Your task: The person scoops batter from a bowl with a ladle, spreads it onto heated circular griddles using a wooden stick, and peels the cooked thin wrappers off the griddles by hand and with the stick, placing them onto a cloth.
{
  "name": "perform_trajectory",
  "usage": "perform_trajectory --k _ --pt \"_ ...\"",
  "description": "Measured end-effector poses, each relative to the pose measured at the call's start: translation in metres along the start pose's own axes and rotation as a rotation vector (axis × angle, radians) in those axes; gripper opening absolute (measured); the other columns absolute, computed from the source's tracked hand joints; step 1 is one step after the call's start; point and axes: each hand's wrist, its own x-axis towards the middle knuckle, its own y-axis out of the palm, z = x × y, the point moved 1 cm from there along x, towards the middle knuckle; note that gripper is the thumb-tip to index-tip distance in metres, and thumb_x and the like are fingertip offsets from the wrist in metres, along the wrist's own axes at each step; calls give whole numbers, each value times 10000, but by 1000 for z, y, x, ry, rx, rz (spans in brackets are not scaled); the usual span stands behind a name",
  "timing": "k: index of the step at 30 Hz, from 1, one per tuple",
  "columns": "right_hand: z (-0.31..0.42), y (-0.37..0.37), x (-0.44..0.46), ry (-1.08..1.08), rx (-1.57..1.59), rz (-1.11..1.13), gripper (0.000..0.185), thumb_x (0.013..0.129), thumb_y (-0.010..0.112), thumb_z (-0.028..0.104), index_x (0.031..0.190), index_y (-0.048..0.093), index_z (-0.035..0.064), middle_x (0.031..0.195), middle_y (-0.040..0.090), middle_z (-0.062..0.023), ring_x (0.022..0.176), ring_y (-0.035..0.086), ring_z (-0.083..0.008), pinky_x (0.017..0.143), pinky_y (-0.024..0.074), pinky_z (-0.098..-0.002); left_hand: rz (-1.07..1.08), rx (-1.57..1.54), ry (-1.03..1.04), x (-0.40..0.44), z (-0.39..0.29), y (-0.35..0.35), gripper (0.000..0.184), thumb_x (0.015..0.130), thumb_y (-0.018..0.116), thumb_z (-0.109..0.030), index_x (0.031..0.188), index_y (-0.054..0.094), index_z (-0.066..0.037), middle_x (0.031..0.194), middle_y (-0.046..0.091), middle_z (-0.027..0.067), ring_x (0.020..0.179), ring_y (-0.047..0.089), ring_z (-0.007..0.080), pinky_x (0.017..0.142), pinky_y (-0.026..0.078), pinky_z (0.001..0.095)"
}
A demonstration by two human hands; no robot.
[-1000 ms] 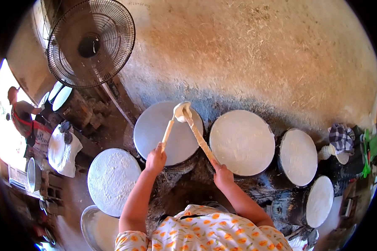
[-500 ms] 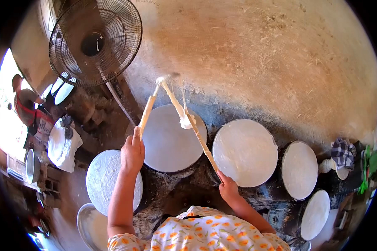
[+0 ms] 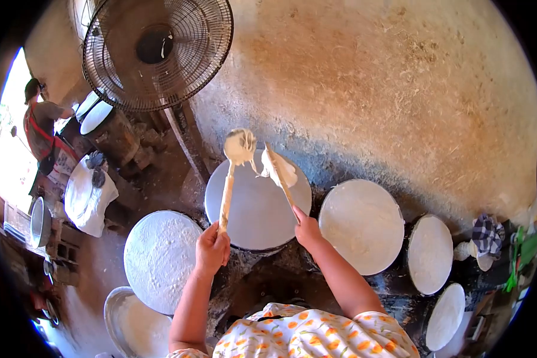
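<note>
My left hand (image 3: 212, 249) is closed around the pale wooden handle of a ladle (image 3: 240, 146), whose round bowl is smeared with white, sticky batter. In my right hand (image 3: 308, 230) is a flat wooden stick (image 3: 287, 194) with a thick white clump of batter (image 3: 282, 170) near its far end. The two tools are raised, their tips close together, and a strand of batter hangs from the ladle. Behind them lies a large round, smooth greyish-white surface (image 3: 250, 215) with a dark rim.
Lumpy white rounds flank it at left (image 3: 161, 262) and right (image 3: 361, 227), with a metal basin of white stuff (image 3: 116, 319) below. A standing fan (image 3: 155, 53) is upper left before a stained wall (image 3: 388, 89). A co-worker (image 3: 45, 128) stands far left.
The ladle has turned upright, showing its bowl, and moved right with my left hand. My right hand has moved up and left, and the stick has shifted right at its tip. The view has shifted slightly.
</note>
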Motion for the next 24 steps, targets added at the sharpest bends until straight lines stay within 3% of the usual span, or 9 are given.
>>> perform_trajectory --k 2,4,8,10,11,12,14,16,24 --pt "16 -2 6 84 55 13 578 756 507 15 1310 501 184 967 621 -259 852 604 -429 731 495 -458 25 -14 -12 0 6 -7 329 909 432 -37 1217 469 74 568 462 8 357 404 75 322 329 215" --pt "12 -6 -16 68 88 -22 562 761 511 17 1298 517 184 979 621 -258 873 609 -423 747 499 -437 51 10 -25 -1 8 -13 168 916 440 -55 1030 539 19 612 476 14 364 400 67 312 320 215" --pt "-13 -11 -76 24 103 -194 565 761 498 2 1305 507 155 993 619 -259 902 611 -411 754 497 -429 63 -38 -77 -1 7 -30 262 920 459 -72 1138 522 60 574 449 13 366 374 68 318 304 219" --pt "-9 -12 -79 -26 92 -267 564 760 492 -2 1305 505 143 997 618 -259 914 608 -410 757 496 -426 212 -701 -258 -6 -7 -46 280 922 469 -104 1157 521 39 613 437 13 386 351 60 330 295 203" --pt "-2 -9 -77 89 92 -149 565 760 484 -7 1308 497 127 1000 615 -265 922 603 -415 763 495 -423 315 -865 -244 -8 -5 -53 293 925 480 -136 1175 521 11 651 429 12 404 344 58 340 291 193" --pt "6 -5 -73 205 92 -30 566 759 476 -11 1311 490 111 1004 612 -270 931 598 -419 769 494 -420 315 -866 -244 -12 -6 -51 293 925 480 -136 1175 521 11 651 429 12 404 344 58 340 291 193" --pt "15 11 -49 141 109 -14 571 758 474 -4 1318 480 111 1020 604 -276 918 585 -442 782 487 -461 190 -683 -109 -25 -14 -46 287 934 475 -138 1188 517 -9 660 441 16 409 363 64 337 293 196" --pt "28 23 -24 73 73 49 572 759 468 -13 1316 483 119 1014 606 -278 913 587 -438 805 478 -470 155 -613 -99 -28 -15 -50 265 942 471 -139 1169 519 -11 668 449 19 414 380 70 339 304 205" --pt "54 27 -43 -167 43 163 579 759 475 -23 1312 499 148 1016 615 -259 925 595 -411 831 473 -463 33 -337 -148 -38 0 -59 129 957 431 -121 898 492 -24 632 445 16 406 395 81 331 320 225"
